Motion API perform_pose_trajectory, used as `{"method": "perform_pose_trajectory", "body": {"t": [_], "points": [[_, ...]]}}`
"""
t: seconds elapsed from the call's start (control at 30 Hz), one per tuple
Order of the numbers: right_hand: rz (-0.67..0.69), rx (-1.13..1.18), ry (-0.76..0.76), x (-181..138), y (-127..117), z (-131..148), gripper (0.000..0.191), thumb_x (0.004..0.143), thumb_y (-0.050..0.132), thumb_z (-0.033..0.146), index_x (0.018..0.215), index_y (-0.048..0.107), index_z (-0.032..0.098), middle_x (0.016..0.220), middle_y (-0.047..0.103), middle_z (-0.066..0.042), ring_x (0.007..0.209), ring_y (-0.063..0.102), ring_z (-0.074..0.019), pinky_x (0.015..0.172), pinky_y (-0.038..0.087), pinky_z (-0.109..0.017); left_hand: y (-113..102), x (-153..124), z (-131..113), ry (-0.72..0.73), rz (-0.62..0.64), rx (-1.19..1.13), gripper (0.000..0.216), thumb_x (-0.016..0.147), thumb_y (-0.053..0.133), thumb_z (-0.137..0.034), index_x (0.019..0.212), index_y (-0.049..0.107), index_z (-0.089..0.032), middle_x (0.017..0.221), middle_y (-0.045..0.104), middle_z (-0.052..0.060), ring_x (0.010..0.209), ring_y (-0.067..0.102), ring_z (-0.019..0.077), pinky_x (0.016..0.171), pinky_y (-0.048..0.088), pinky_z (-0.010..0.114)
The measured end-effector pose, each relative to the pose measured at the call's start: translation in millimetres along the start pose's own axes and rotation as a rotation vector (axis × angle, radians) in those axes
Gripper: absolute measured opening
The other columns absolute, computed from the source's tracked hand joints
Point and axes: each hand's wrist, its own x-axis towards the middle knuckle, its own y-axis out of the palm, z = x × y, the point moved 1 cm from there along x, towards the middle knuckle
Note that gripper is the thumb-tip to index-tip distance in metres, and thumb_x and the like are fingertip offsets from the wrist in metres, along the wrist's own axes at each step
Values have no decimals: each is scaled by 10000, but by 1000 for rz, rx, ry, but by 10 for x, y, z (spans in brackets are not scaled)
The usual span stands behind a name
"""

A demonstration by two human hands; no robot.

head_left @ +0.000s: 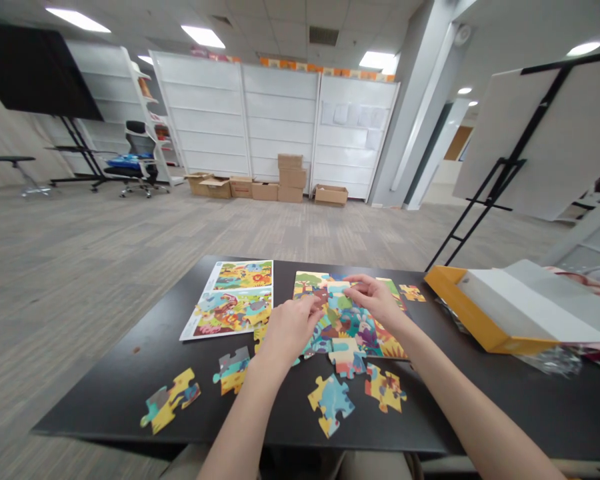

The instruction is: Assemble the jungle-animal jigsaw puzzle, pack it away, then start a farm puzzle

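Note:
A partly joined colourful jigsaw puzzle [353,327] lies on the black table [130,373] in front of me. My left hand [290,327] rests on the puzzle's left edge with fingers curled down onto the pieces. My right hand [373,297] sits over the puzzle's upper middle, fingers pinched on a puzzle piece [339,288] there. Loose pieces lie near the front edge: a yellow and teal one [170,400], a grey and yellow one [233,370], a blue one [331,402] and a yellow and red one [385,389]. One more piece [412,292] lies to the right of the puzzle.
A printed picture sheet [233,299] lies left of the puzzle. An open yellow box [473,319] with a white lid stands at the right, clear plastic [555,361] beside it. Easels, cardboard boxes [290,179], shelves and an office chair [137,160] stand beyond the table.

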Motion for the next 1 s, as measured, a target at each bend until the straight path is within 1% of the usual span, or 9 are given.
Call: {"method": "perform_pose_trajectory", "body": {"t": [0.13, 0.27, 0.37, 0.5, 0.6, 0.77, 1.0], "points": [[56, -25, 2, -26, 62, 41, 461, 797, 741, 539, 1061, 673, 167, 569, 551, 50, 505, 443, -109, 512, 333, -257, 5, -62, -31, 6, 24, -15, 231, 936, 617, -298, 1150, 697, -260, 1047, 799, 24, 1006, 741, 235, 833, 541, 317], [104, -22, -9, -52, 105, 98, 453, 811, 726, 548, 1057, 680, 170, 548, 528, 58, 492, 434, -108, 503, 330, -254, 7, -91, -62, 10, 37, 6, 277, 942, 609, -292, 1209, 672, -260, 1045, 799, 22, 1017, 740, 243, 847, 539, 332], [119, -37, 2, -59, 104, 83, 456, 798, 736, 561, 1031, 673, 174, 569, 561, 49, 509, 480, -115, 518, 378, -255, 16, -99, -60, 20, 45, 48, 267, 944, 613, -302, 1204, 668, -271, 1034, 799, 19, 1007, 742, 236, 838, 535, 320], [142, -75, 2, -44, 69, 11, 433, 788, 749, 570, 931, 666, 170, 662, 625, 13, 567, 556, -125, 530, 417, -252, 44, -116, -62, 52, 89, 108, 232, 933, 633, -309, 1154, 684, -262, 1038, 796, 41, 983, 745, 238, 829, 536, 320], [151, -95, -8, -25, 43, -10, 417, 801, 744, 564, 905, 664, 168, 669, 622, 13, 566, 558, -120, 527, 411, -248, 46, -121, -78, 72, 97, 150, 246, 935, 627, -307, 1168, 682, -251, 1048, 790, 66, 983, 744, 258, 831, 541, 341], [145, -85, 2, -9, 28, -10, 413, 784, 762, 558, 880, 667, 168, 665, 634, 9, 585, 579, -126, 560, 441, -259, 22, -103, -98, 70, 91, 170, 260, 937, 634, -295, 1188, 677, -244, 1068, 782, 84, 991, 743, 274, 832, 544, 358], [155, -82, 19, -10, 3, -45, 412, 790, 759, 561, 890, 673, 170, 682, 657, 0, 588, 589, -126, 556, 448, -257, 40, -101, -84, 96, 76, 192, 249, 938, 638, -309, 1175, 680, -248, 1063, 782, 75, 975, 743, 275, 816, 540, 353]]}}
